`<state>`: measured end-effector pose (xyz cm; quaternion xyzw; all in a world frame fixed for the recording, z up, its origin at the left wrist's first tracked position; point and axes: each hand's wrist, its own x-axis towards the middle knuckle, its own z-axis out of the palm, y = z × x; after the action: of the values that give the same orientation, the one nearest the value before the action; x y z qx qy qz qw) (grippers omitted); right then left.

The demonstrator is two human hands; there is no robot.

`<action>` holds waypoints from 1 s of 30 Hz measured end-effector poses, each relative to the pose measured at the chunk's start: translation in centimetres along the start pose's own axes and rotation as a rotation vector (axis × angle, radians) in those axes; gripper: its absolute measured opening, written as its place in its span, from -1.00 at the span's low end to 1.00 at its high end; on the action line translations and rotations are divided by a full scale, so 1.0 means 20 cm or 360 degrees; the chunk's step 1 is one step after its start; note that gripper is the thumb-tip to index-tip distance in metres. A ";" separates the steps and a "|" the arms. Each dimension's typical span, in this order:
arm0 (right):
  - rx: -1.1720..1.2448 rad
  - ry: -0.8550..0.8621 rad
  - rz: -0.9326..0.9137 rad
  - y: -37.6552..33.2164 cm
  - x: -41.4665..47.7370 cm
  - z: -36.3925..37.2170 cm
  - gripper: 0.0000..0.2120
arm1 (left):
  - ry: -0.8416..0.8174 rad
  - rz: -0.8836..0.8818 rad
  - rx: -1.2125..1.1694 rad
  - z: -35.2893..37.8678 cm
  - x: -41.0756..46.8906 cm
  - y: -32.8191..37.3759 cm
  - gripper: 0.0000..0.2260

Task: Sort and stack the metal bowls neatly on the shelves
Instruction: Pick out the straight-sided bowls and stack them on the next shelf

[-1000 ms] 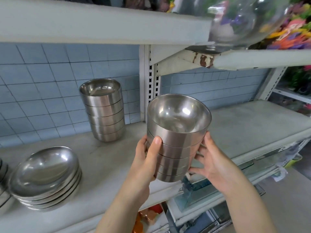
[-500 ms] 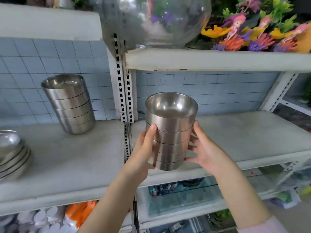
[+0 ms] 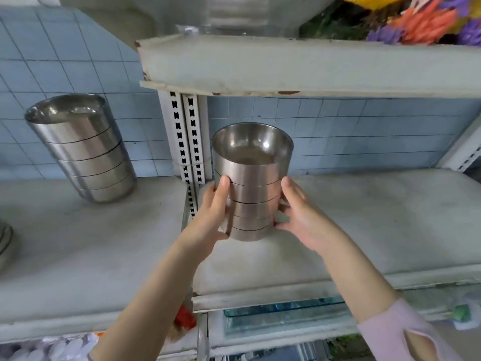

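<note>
- Fingers [image 3: 284,207] of both hands were curled round the held stack of bowls [image 3: 253,178]; left hand [image 3: 208,220] gripped its left side with the thumb up the wall, right hand [image 3: 305,220] gripped its right side
- Held stack stood upright over the near left part of the right shelf [image 3: 377,217], just right of the slotted upright [image 3: 188,136]; whether its base touched the board could not be told
- Second stack of bowls [image 3: 83,152] stood on the left shelf [image 3: 78,251] by the wall, well apart from the hands
- Shelves: pale painted boards, dusty and scuffed; upper shelf [image 3: 286,66] overhead, rust spots along its lower edge
- Room: tiled wall [image 3: 364,131] behind, small pale-blue squares with dark grout
- Bowls: brushed steel, straight-sided and round-rimmed, nested so that thin dark seams ringed each stack; inner faces polished and reflective
- Sundries: edge of shallow metal dishes [image 3: 5,238] at far left; glass tank [image 3: 281,310] below the right shelf; bright artificial flowers [image 3: 426,19] at top right; pink sleeve [image 3: 400,332] on the right forearm
</note>
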<state>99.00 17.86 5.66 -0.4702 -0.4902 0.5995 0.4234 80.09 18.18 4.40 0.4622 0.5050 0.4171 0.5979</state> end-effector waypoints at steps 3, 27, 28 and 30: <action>-0.0251 -0.0041 -0.0118 0.05 0.02 -0.04 -0.36 | -0.0160 0.0339 0.0397 -0.05 0.05 -0.08 -0.25; -0.0356 0.0080 -0.0126 0.03 0.65 -0.19 -0.26 | -0.0067 0.0354 0.0552 -0.17 0.70 -0.09 -0.34; -0.0362 0.0076 -0.0122 0.03 0.66 -0.19 -0.25 | -0.0086 0.0348 0.0503 -0.17 0.71 -0.08 -0.35; -0.0349 0.0069 -0.0114 0.04 0.67 -0.20 -0.24 | -0.0116 0.0351 0.0434 -0.17 0.72 -0.08 -0.39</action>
<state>100.19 31.39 2.59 -0.5088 -0.5601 0.5164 0.4010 78.81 32.22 -0.61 0.6063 0.4812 0.3907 0.4981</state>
